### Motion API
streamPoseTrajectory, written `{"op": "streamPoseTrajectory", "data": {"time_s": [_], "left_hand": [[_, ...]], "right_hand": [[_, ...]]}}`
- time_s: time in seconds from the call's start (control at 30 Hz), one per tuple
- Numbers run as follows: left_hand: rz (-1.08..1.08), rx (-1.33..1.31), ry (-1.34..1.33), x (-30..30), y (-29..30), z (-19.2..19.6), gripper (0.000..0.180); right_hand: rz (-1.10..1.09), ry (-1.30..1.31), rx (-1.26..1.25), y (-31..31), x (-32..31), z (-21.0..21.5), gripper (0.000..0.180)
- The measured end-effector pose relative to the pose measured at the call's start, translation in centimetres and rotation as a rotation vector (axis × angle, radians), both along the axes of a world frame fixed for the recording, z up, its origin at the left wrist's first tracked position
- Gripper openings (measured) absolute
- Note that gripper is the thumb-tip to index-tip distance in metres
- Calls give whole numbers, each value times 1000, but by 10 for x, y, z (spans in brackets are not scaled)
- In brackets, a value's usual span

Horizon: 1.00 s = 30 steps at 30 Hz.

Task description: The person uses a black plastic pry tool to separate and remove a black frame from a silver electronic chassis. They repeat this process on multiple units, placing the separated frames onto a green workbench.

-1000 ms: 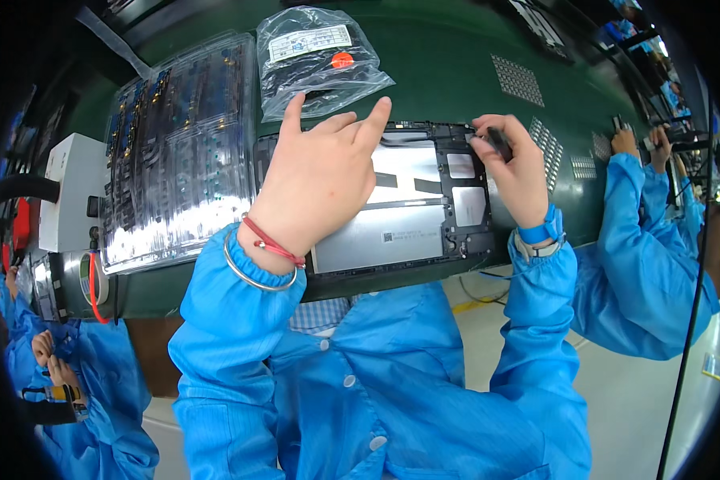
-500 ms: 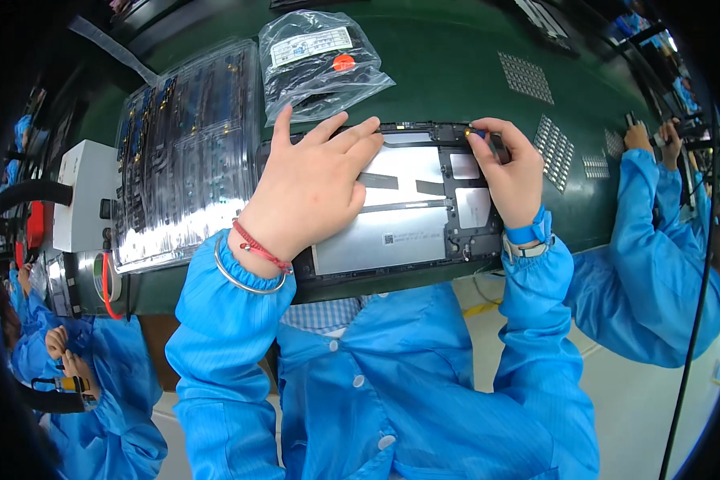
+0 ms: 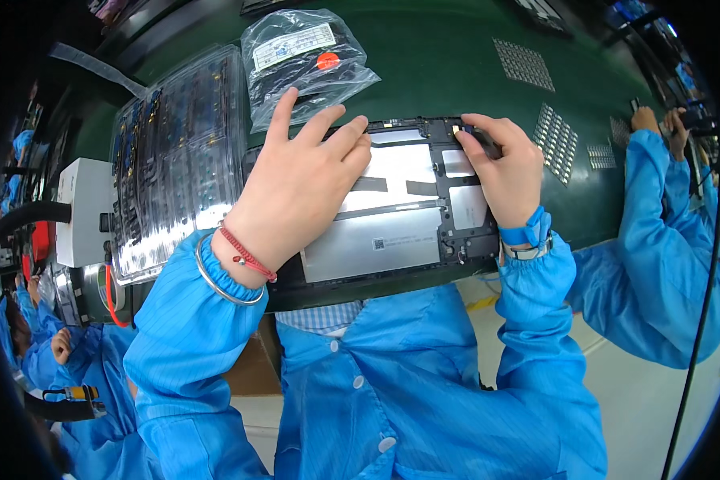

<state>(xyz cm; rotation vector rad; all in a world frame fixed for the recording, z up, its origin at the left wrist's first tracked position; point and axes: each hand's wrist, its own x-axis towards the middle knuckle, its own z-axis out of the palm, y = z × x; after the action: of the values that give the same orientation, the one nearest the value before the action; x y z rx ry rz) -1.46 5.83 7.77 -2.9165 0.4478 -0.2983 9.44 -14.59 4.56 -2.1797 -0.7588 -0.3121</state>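
A dark tablet housing with silver plates (image 3: 368, 244) inside it lies on the bench in front of me. Over its left part rests my left hand (image 3: 304, 184), palm down with fingers spread; the palm hides that end of the housing. At the far right corner my right hand (image 3: 504, 164) pinches thumb and forefinger around a small piece with a pale gold spot (image 3: 457, 130). What exactly that piece is stays mostly covered by the fingertips. Dark tape strips cross the silver plates.
Clear plastic trays (image 3: 180, 160) with circuit boards stand at the left, beside a white box (image 3: 84, 212). A clear bag (image 3: 308, 64) with a label lies beyond the housing. Sheets of small metal parts (image 3: 555, 144) lie to the right. Co-workers in blue (image 3: 648, 248) sit on both sides.
The housing has shifted slightly left in view, along with the bag and trays. My left hand has moved a little left, its fingers still spread. My right hand keeps its pinch at the corner.
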Motion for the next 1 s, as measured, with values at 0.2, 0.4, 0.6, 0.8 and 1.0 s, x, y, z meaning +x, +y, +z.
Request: {"op": "streamPoseTrajectory", "data": {"time_s": [0.2,0.4,0.6,0.8,1.0], "left_hand": [[-68,2,-66,2,-3,2,27],[-174,78,-38,6,-4,2,22],[-222,104,31,13,-11,9,21],[-290,150,31,25,-21,10,18],[-250,273,-39,20,-27,2,25]], "right_hand": [[20,0,27,-1,3,-4,19],[13,17,33,0,3,-4,19],[6,15,32,-2,3,-4,19],[18,-32,31,-2,3,-8,20],[3,-82,138,-2,6,1,24]]}}
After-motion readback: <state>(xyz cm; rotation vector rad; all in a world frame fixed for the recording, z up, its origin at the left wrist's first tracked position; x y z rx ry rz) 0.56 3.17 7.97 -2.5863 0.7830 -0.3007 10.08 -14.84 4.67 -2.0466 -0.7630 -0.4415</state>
